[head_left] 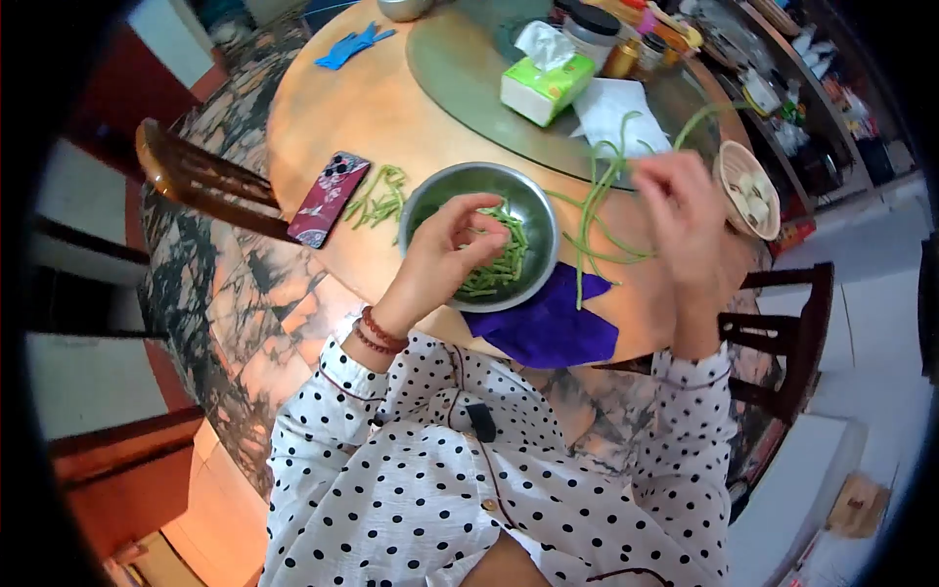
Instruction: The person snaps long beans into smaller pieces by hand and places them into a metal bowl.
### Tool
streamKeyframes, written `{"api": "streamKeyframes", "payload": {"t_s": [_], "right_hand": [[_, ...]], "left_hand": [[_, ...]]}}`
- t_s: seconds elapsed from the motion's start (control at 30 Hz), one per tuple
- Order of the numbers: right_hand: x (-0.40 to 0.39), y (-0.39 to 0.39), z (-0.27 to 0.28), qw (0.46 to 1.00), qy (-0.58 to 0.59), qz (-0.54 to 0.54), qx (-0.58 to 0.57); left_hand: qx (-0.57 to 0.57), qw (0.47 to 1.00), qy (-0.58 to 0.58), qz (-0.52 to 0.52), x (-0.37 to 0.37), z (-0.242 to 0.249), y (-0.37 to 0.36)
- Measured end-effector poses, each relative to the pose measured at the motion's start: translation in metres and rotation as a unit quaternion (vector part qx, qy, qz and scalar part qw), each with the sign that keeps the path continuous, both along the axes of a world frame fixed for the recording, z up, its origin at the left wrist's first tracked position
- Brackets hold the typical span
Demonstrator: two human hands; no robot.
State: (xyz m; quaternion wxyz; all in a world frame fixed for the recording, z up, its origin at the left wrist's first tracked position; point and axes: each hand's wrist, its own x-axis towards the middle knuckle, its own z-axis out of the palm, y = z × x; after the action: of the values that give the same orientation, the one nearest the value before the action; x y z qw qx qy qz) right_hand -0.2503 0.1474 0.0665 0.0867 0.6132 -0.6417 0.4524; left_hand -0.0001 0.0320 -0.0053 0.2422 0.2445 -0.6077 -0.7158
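Observation:
Over a metal bowl (548, 235) holding short green bean pieces (509, 259), my left hand (450, 245) is open, its fingers curved and a gap between index finger and thumb. My right hand (685, 210) is raised over the table's right side, its bent fingertips beside long green beans (592, 210). Motion blurs those fingers, and whether they grip a bean is unclear. The long beans lie in loose curves right of the bowl. To the bowl's left is a small pile of thin green pieces (381, 201). Purple cloth or bag (562, 328) lies under the bowl's lower right edge.
On the round table (323, 117) lie a patterned phone (331, 199) and a blue glove-like item (352, 46). The glass turntable (450, 73) bears a tissue box (548, 86), white paper (621, 112) and jars (592, 34). A basket (729, 186) with pale pieces stands right; chairs flank the table.

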Motion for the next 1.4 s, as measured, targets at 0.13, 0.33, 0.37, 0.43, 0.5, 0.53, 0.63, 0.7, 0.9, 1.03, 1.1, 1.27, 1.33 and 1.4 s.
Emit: {"api": "streamKeyframes", "payload": {"t_s": [0.13, 0.33, 0.37, 0.43, 0.5, 0.53, 0.63, 0.7, 0.9, 1.03, 1.1, 1.27, 1.33, 1.4], "right_hand": [[0.052, 0.018, -0.023, 0.993, -0.060, -0.018, 0.100], [0.061, 0.022, -0.052, 0.989, -0.092, 0.008, 0.115], [0.063, 0.022, -0.053, 0.988, -0.102, 0.011, 0.115], [0.065, 0.022, -0.054, 0.986, -0.122, 0.017, 0.116], [0.066, 0.022, -0.056, 0.985, -0.131, 0.027, 0.111], [0.066, 0.022, -0.057, 0.984, -0.135, 0.031, 0.108], [0.064, 0.021, -0.055, 0.987, -0.104, 0.021, 0.122], [0.061, 0.020, -0.057, 0.989, -0.085, 0.016, 0.120], [0.069, 0.019, -0.048, 0.991, -0.056, -0.009, 0.125], [0.094, 0.024, -0.046, 0.992, 0.069, -0.015, 0.100], [0.112, 0.022, -0.055, 0.993, 0.096, 0.007, 0.075], [0.146, 0.021, -0.059, 0.993, 0.089, -0.007, 0.081], [0.145, 0.022, -0.062, 0.994, 0.080, -0.015, 0.077], [0.133, 0.022, -0.071, 0.993, 0.092, -0.031, 0.067]], "left_hand": [[0.027, 0.999, 0.024, -0.018, 0.005, 0.006, -0.002], [0.002, 1.000, 0.015, 0.015, 0.012, -0.007, -0.002], [-0.007, 1.000, 0.009, 0.019, 0.013, -0.008, -0.002], [-0.022, 0.999, -0.004, 0.027, 0.016, -0.007, -0.001], [-0.034, 0.999, -0.019, 0.036, 0.019, -0.005, 0.000], [-0.082, 0.996, -0.031, 0.016, 0.021, -0.005, -0.001], [-0.199, 0.977, -0.060, -0.041, 0.030, -0.004, -0.006], [-0.244, 0.964, -0.067, -0.078, 0.034, 0.004, -0.007], [-0.181, 0.979, -0.086, -0.043, 0.038, 0.008, -0.008], [-0.194, 0.965, -0.111, 0.138, 0.035, -0.011, -0.016], [-0.220, 0.944, -0.129, 0.209, 0.030, -0.020, -0.020], [-0.253, 0.883, -0.129, 0.373, 0.031, -0.046, -0.052], [-0.208, 0.898, -0.166, 0.350, 0.046, -0.045, -0.076], [-0.188, 0.921, -0.164, 0.300, 0.056, -0.056, -0.092]]}}
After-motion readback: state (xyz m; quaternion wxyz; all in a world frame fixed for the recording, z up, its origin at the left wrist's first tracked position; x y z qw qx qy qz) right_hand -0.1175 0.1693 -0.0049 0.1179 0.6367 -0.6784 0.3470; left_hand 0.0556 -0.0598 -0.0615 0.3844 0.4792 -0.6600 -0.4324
